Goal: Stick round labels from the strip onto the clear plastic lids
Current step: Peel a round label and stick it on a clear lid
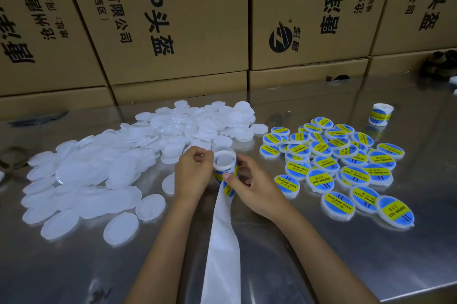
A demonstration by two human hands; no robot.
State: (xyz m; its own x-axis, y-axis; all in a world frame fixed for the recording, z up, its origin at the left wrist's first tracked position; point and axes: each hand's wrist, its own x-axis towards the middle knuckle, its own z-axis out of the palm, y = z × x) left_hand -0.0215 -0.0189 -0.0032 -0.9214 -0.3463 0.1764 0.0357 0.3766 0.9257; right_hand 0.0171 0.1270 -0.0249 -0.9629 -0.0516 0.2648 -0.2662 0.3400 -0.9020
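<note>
Both hands, left [191, 175] and right [249, 183], grip one label roll [225, 167]; second roll [380, 114] far right.

Blue-and-yellow labels [228, 188], translucent white lids [81, 180]

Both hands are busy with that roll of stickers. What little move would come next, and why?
Probably the right hand peels the label it pinches off the roll that the left hand holds. No unlabeled lid is in hand yet, and empty backing already trails toward the person.
</note>
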